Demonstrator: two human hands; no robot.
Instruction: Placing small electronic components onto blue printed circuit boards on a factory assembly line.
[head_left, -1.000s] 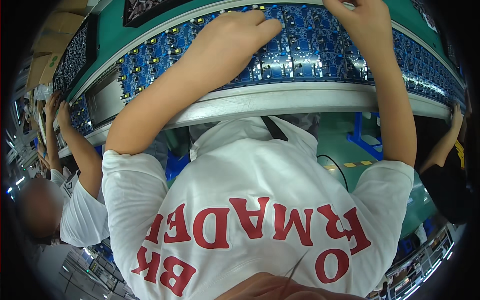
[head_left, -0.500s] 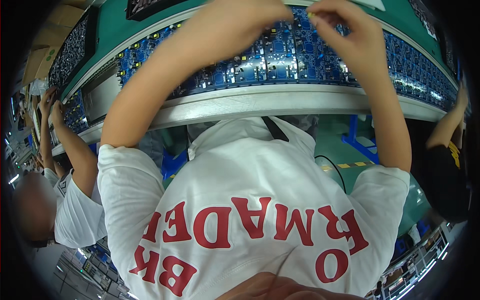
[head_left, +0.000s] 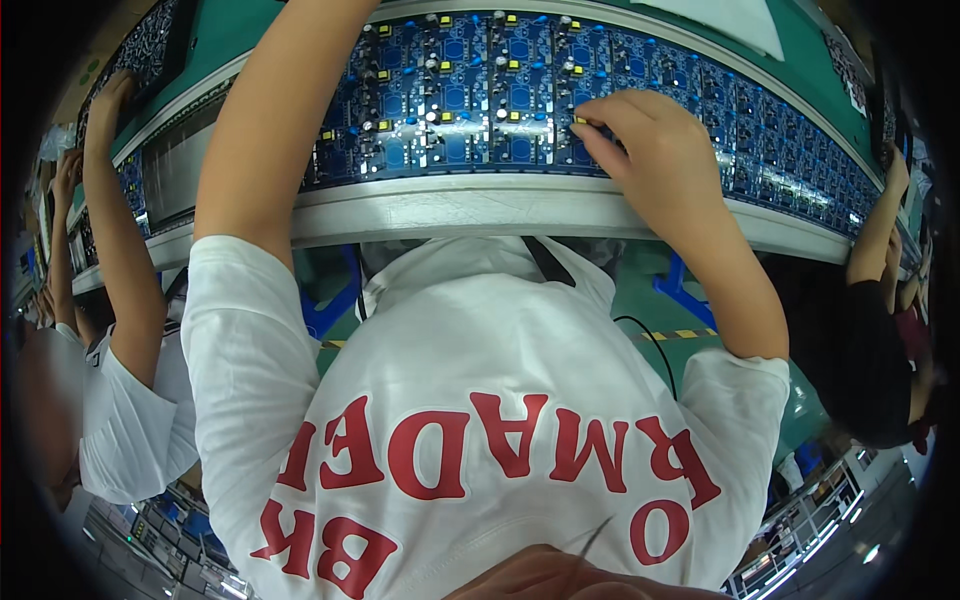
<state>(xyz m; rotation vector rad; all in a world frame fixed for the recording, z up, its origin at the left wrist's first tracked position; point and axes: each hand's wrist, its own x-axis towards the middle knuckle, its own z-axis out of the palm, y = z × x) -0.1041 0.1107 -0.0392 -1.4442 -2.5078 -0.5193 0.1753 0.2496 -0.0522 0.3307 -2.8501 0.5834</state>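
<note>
My right hand [head_left: 655, 150] is over the blue circuit boards [head_left: 460, 95], low on their near side. Its thumb and index finger are pinched on a small yellow component [head_left: 579, 121], right at the board surface. Whether the part is seated in the board cannot be made out. Similar yellow parts stand in rows on the boards left of this hand. My left forearm [head_left: 270, 130] reaches up across the boards' left part and leaves the picture at the top, so my left hand is out of sight.
A pale metal rail [head_left: 450, 207] runs along the boards' near edge. Dark bins of parts [head_left: 135, 75] stand at the far left. A white sheet [head_left: 735, 22] lies beyond the far rail. Co-workers' arms [head_left: 120, 210] reach in at left and right [head_left: 875, 225].
My left hand has gone from above the boards out past the top edge. My right hand has come nearer and lower on the boards. More yellow parts are now uncovered.
</note>
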